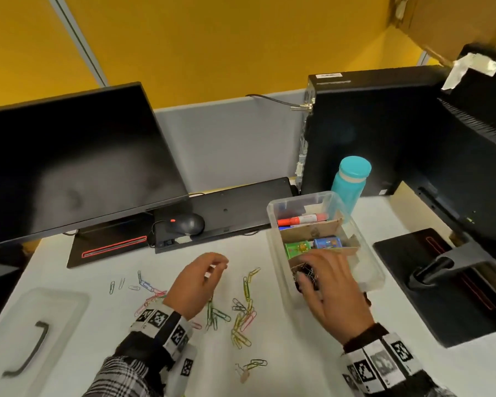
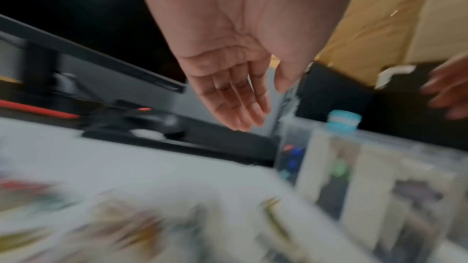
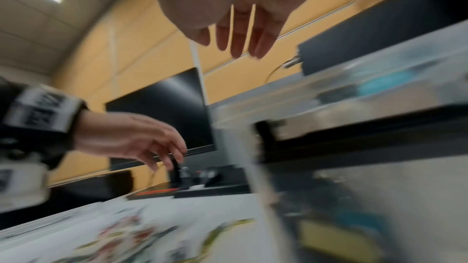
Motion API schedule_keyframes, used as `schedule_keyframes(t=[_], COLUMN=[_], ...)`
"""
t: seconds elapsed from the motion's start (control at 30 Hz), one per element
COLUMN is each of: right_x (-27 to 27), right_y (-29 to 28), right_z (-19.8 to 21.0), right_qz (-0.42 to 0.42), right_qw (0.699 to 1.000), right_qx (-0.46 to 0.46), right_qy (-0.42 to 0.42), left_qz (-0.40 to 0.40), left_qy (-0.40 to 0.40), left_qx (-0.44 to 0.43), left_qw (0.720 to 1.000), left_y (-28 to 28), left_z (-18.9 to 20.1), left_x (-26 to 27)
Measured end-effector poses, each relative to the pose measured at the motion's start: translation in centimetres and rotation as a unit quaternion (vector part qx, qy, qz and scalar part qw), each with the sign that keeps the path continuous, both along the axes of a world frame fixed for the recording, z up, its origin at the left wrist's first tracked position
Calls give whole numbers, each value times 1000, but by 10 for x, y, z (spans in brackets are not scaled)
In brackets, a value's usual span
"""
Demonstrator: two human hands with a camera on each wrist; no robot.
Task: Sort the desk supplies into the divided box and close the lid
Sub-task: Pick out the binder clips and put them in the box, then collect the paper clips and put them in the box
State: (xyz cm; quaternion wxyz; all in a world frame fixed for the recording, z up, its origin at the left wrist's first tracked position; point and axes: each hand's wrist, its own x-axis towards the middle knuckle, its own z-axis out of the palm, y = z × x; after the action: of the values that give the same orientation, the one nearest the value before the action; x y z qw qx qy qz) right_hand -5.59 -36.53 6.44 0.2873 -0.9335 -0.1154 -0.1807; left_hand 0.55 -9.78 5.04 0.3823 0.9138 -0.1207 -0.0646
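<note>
A clear divided box (image 1: 298,197) stands at the right of the white desk. Its far compartment holds a red marker (image 1: 302,219), the middle one a green box (image 1: 298,248) and a blue box (image 1: 327,242), the near one black binder clips (image 1: 302,272). My right hand (image 1: 321,270) hovers over the binder clips with straight, empty fingers (image 3: 240,41). My left hand (image 1: 216,266) hangs above the scattered coloured paper clips (image 1: 242,313), palm empty and fingers relaxed (image 2: 243,107). The clear lid (image 1: 63,305) with a dark handle lies at the front left.
A dark monitor (image 1: 69,167) stands at the back left, with a mouse (image 1: 186,223) and a keyboard (image 1: 235,207) behind the clips. A teal bottle (image 1: 351,181) and a computer tower (image 1: 370,124) sit behind the box. A second monitor's base (image 1: 441,282) lies to its right.
</note>
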Motion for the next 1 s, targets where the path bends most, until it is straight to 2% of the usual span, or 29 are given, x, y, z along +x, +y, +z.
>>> schedule_keyframes(t=[0.07,0.17,0.23,0.3,0.33,0.4,0.6,0.73,0.8,1.0], right_x=[-8,-13,-13,-15,-16,-19,-19,-22,-25,-26], right_y=[29,63,71,71,71,77,94,105,111,127], right_z=[-7,-34,-51,-67,-73,-81,-85,-78,-79,-86], right_qz=[117,227,236,234,229,227,227,253,261,224], right_qw=[991,953,927,874,853,834,837,842,850,882], right_qx=[-56,-126,-130,-143,-154,-172,-195,-234,-231,-209], right_qy=[33,155,260,400,443,472,457,416,394,359], left_qz=[14,39,81,91,85,67,86,26,9,55], left_qy=[28,64,122,184,209,245,247,248,231,160], left_qx=[52,159,165,157,154,158,113,146,161,157], left_qw=[998,984,975,966,962,954,959,957,960,973], left_y=[45,103,129,149,157,168,167,146,135,123], left_z=[-20,-39,-40,-41,-43,-48,-64,-73,-75,-65], left_x=[-19,-52,-72,-91,-101,-117,-131,-126,-119,-88])
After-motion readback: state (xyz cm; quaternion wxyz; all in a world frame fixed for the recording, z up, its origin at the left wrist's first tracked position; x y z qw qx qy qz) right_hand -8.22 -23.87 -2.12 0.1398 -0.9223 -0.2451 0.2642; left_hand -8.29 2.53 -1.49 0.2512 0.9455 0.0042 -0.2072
